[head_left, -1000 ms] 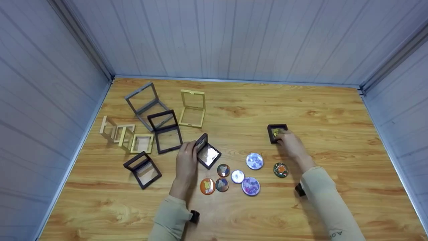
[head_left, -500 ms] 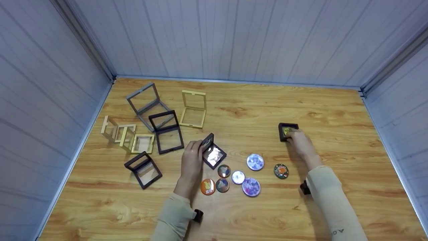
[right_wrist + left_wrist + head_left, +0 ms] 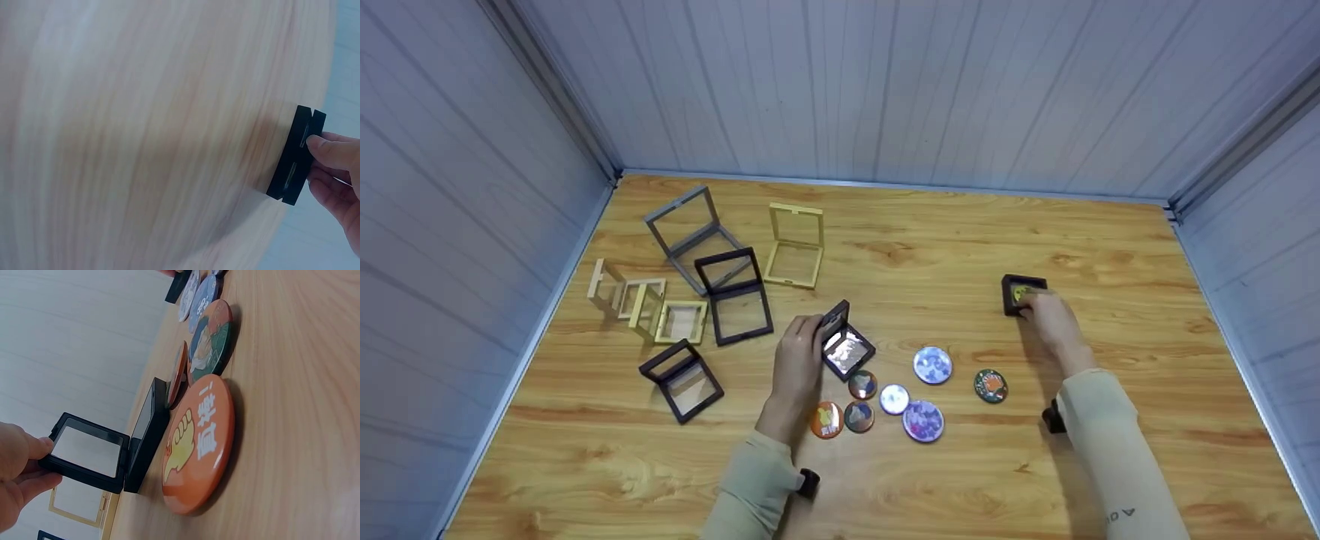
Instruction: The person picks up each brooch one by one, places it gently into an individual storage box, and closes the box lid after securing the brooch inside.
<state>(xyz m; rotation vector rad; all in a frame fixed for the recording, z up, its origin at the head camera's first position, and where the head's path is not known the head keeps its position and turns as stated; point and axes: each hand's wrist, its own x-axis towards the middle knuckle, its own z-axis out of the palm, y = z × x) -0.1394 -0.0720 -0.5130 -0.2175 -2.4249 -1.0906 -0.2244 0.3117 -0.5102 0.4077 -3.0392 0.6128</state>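
- Lying nearest you on the wooden desk [image 3: 930,480] is a cluster of round pin badges: an orange badge with a fist drawing [image 3: 826,418], a dark portrait badge [image 3: 858,415], a purple-patterned badge [image 3: 923,419], a small pale blue badge [image 3: 894,398] and a dark green badge with an orange figure [image 3: 991,384].
- Your left hand [image 3: 798,362] sits just beyond the orange one, fingers [image 3: 25,458] pinched on the raised lid of an open black square display case [image 3: 846,346]; its base rests on the desk, touching a brown portrait badge [image 3: 862,384].
- Beside that, a larger blue-white badge [image 3: 932,364] lies apart.
- Your right hand [image 3: 1051,321] is further out to the right, fingers curled around a small closed black square case with a yellow item inside [image 3: 1021,292], which sits on the desk.
- Far left, empty open cases stand grouped: black [image 3: 681,377], beige [image 3: 669,316], black [image 3: 733,293], grey [image 3: 690,234] and yellow [image 3: 793,244].
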